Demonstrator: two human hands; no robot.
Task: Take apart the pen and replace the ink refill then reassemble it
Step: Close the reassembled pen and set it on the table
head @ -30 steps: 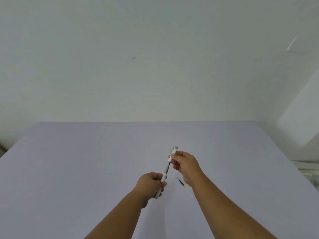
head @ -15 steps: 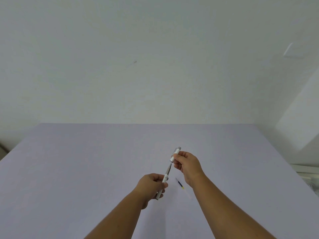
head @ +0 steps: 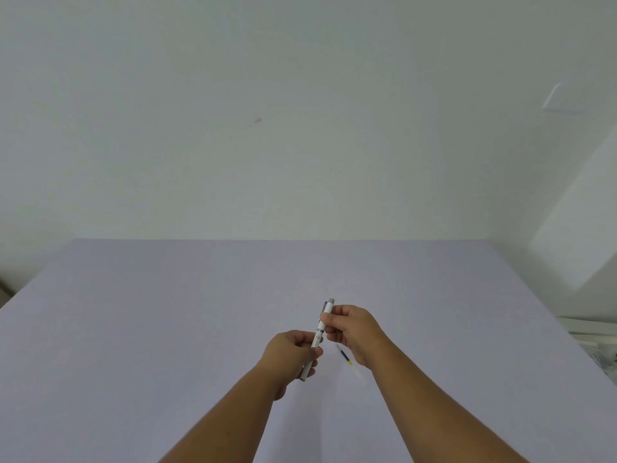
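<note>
White pen pinched between both hands' closed fingers, old refill just beside.

Both bare forearms reached forward and converged over the table. The left hand was curled into a loose fist, knuckles up, closed around the lower half of the pen. The right hand, slightly farther out over the table, pinched the pen's upper half between thumb and fingertips.
</note>
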